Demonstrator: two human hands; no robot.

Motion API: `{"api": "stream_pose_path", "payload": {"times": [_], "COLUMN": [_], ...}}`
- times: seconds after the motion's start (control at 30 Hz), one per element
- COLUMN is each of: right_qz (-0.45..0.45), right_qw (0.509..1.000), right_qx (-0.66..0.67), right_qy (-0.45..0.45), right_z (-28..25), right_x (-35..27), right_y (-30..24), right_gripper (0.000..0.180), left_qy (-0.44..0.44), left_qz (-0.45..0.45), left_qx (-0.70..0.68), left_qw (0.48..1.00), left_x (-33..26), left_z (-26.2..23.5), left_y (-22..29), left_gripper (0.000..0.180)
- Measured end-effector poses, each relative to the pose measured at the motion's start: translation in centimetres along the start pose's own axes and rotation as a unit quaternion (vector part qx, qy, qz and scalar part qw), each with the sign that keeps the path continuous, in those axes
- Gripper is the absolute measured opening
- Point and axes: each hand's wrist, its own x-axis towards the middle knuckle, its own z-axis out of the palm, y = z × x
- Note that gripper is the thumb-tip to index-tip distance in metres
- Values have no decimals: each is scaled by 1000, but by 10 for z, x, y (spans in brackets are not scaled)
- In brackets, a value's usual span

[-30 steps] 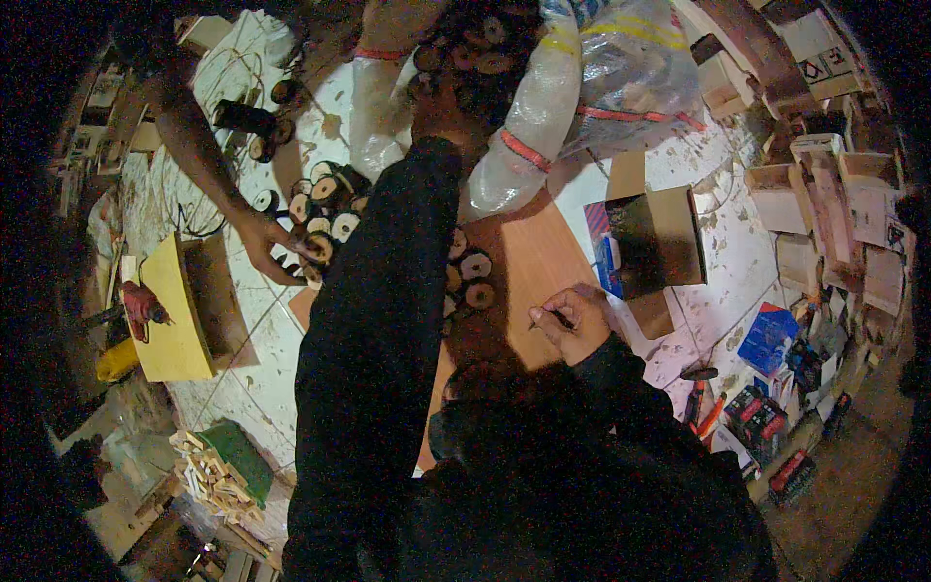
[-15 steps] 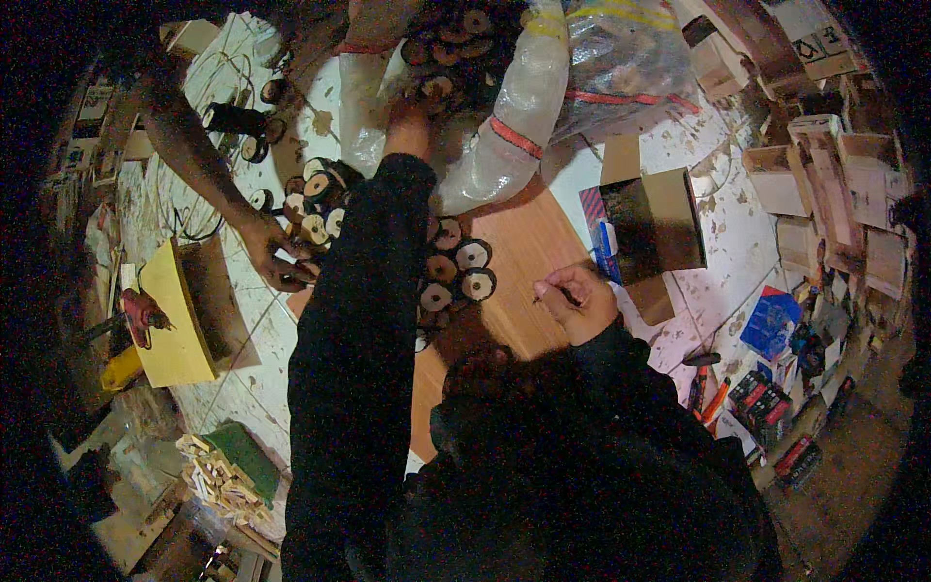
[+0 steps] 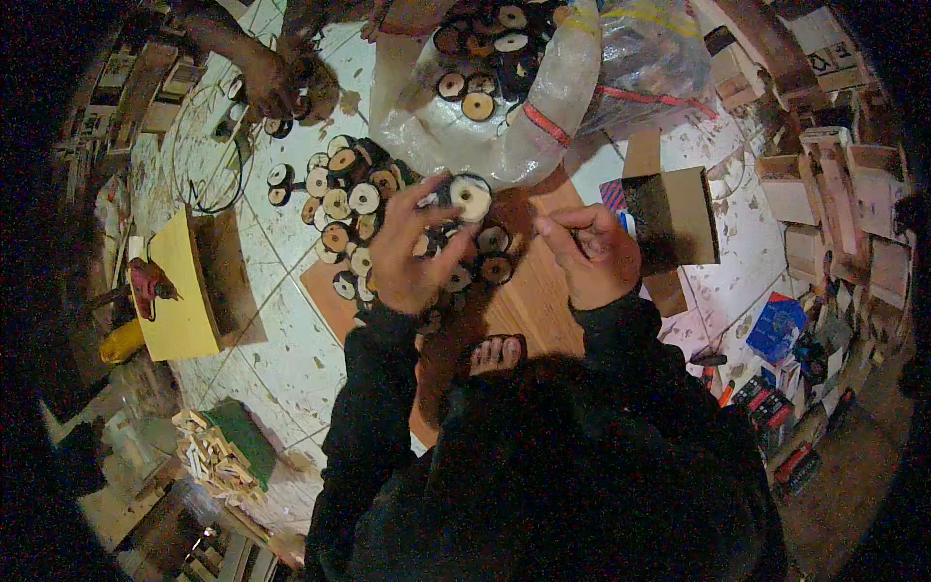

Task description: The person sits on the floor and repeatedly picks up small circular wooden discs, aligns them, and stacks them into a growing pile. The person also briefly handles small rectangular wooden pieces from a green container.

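Note:
My left hand (image 3: pixel 412 254) is over the pile, its fingers curved round a pale round disc (image 3: pixel 471 200) with a dark rim and a small centre hole. To the right, my right hand (image 3: pixel 593 254) hovers above the wooden board (image 3: pixel 543 306), thumb and forefinger pinched together. Whatever is between those fingertips is too small to make out. Similar dark-rimmed discs (image 3: pixel 336 204) lie heaped on the floor and the board's left side, partly hidden by my left hand. More of them fill a clear plastic bag (image 3: pixel 427 136) at the far side.
An open cardboard box (image 3: pixel 687 209) stands right of the board. Another person's hand (image 3: pixel 273 92) is among discs at the far left. A yellow panel (image 3: pixel 179 291) stands at left, and wood scraps (image 3: pixel 218 461) lie nearer. Small packages and tools (image 3: pixel 761 398) crowd the right.
My left hand has come back from the bag toward me with a disc. My right hand has risen slightly away from me. The other person's hand has moved farther off.

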Motion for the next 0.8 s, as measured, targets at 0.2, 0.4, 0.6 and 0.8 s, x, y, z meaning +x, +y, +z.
{"api": "stream_pose_path", "payload": {"times": [0.2, 0.4, 0.6, 0.8], "right_qz": [-281, -310, -166, -2], "right_qw": [957, 939, 974, 987], "right_qx": [-28, -60, -74, 60], "right_qy": [-66, -134, -138, -147], "right_z": [21, 34, 29, 19], "right_x": [-8, -32, -43, -47], "right_y": [-19, -12, 14, 43], "right_gripper": [11, 4, 20, 21], "left_qy": [22, 1, 87, 25], "left_qz": [25, -5, -122, -124], "left_qx": [-65, -51, 127, 197], "left_qw": [997, 999, 980, 972], "left_x": [-27, -55, -71, -54], "left_z": [-17, -35, -42, -57], "left_y": [46, 54, 17, -45], "left_gripper": [34, 33, 28, 16]}}
